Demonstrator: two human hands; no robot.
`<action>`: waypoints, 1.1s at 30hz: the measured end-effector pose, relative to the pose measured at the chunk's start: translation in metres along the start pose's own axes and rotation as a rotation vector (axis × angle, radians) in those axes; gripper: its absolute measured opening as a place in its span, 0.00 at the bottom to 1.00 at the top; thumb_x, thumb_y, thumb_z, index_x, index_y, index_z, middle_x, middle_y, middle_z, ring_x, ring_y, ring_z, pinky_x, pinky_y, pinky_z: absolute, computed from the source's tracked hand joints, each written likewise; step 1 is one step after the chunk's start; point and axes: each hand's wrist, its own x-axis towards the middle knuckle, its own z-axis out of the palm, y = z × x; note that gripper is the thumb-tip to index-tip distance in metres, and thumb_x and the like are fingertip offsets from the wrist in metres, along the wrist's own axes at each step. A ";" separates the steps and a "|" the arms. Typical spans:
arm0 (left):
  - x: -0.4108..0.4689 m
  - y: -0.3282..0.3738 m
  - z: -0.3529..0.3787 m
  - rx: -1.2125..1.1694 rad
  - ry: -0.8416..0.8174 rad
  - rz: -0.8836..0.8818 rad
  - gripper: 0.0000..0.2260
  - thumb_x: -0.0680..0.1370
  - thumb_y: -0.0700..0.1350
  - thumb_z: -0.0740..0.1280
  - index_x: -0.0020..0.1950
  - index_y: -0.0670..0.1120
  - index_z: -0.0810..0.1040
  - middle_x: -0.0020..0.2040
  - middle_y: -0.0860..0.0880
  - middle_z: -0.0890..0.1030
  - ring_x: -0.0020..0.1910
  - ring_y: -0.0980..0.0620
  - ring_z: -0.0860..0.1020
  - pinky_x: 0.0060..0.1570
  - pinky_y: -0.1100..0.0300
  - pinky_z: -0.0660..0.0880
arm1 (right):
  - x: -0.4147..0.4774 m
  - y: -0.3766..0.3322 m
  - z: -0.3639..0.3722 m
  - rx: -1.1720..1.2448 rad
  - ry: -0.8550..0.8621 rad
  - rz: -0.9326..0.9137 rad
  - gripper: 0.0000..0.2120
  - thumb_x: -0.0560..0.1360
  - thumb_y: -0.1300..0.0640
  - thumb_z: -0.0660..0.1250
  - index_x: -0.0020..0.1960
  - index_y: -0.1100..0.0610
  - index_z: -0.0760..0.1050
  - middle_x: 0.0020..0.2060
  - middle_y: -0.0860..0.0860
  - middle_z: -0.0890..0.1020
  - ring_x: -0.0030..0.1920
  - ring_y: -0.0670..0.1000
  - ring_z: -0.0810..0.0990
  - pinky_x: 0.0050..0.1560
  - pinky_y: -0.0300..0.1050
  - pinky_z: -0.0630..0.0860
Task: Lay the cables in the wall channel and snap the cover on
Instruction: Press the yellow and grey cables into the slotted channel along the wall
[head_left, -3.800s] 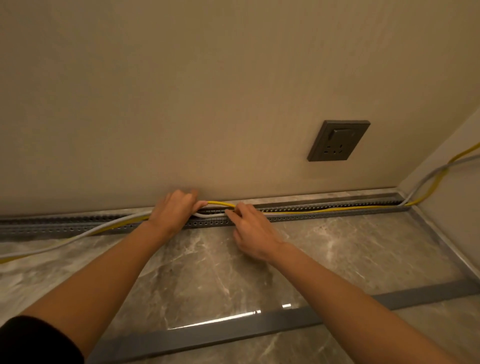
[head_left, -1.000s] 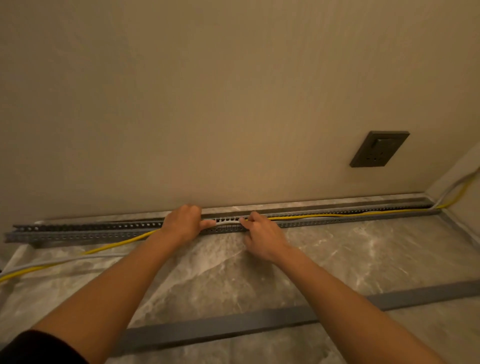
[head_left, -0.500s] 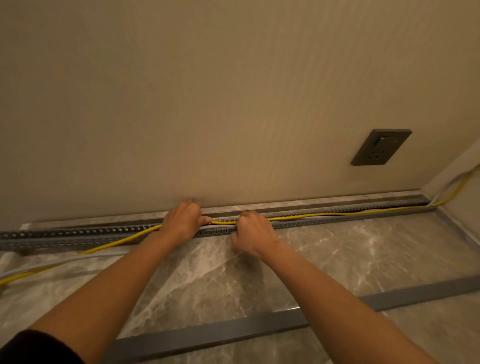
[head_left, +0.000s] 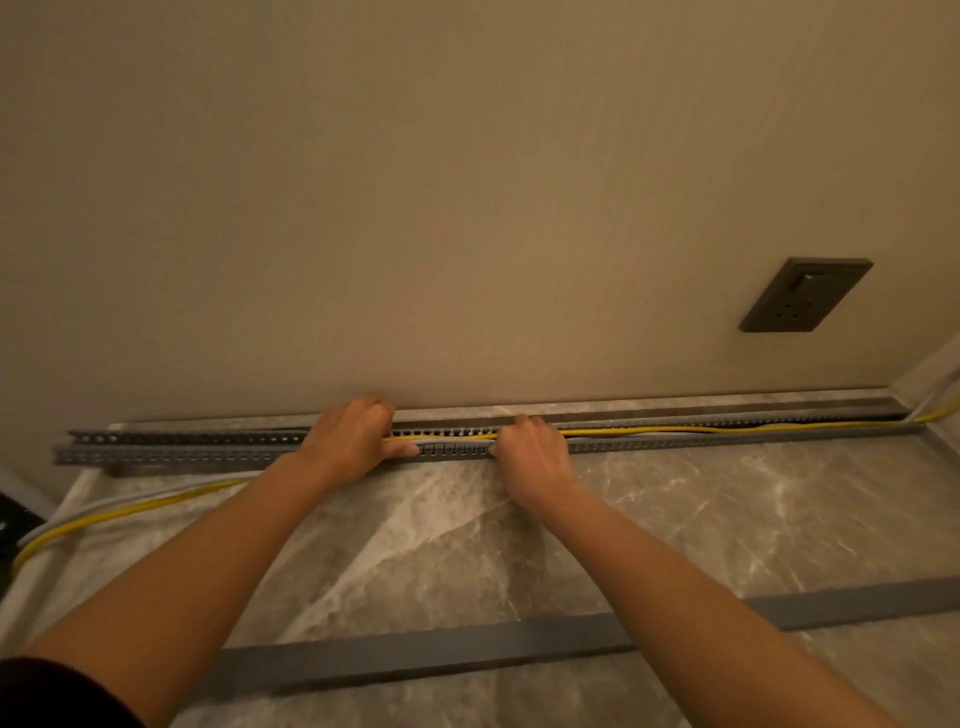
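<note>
The left hand lies over the channel with its fingers bent down behind the front wall and its thumb stretched rightward along that wall; the yellow cable comes out from between thumb and fingers, so the hand grips it there. The right hand, just to the right, is knuckles-up with its fingers curled onto the channel's top edge where the cables run; the fingertips are hidden, so whether it pinches anything or only presses cannot be told. Between the two hands a short stretch of yellow cable and of the gray cable sits at the channel's mouth. To the right of the right hand the yellow cable lies inside the channel as far as the corner, where it climbs the side wall. To the left of the left hand both cables are outside the channel, trailing side by side over the floor toward the left edge. The channel runs along the foot of the wall. The cover lies flat on the floor, well apart from the channel, under the forearms. A dark socket is set in the wall to the upper right
</note>
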 end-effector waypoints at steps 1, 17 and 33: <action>-0.003 -0.006 -0.002 0.022 0.005 -0.035 0.21 0.74 0.60 0.64 0.50 0.41 0.74 0.55 0.42 0.77 0.55 0.43 0.75 0.49 0.54 0.70 | -0.001 -0.004 -0.001 -0.051 -0.001 -0.009 0.13 0.78 0.61 0.58 0.61 0.62 0.74 0.58 0.59 0.76 0.60 0.58 0.74 0.61 0.50 0.68; -0.006 -0.046 -0.012 -0.110 -0.185 -0.052 0.09 0.74 0.45 0.67 0.51 0.41 0.78 0.53 0.42 0.79 0.51 0.44 0.76 0.47 0.56 0.70 | 0.003 -0.062 -0.002 0.060 0.047 -0.255 0.17 0.78 0.65 0.54 0.66 0.64 0.67 0.62 0.59 0.69 0.63 0.60 0.68 0.60 0.52 0.67; -0.014 -0.052 -0.002 -0.134 0.047 -0.019 0.08 0.75 0.47 0.67 0.43 0.44 0.70 0.43 0.42 0.77 0.49 0.40 0.76 0.39 0.56 0.65 | -0.002 -0.069 -0.003 0.011 0.016 -0.253 0.19 0.77 0.67 0.57 0.68 0.60 0.63 0.60 0.59 0.73 0.60 0.60 0.72 0.52 0.51 0.73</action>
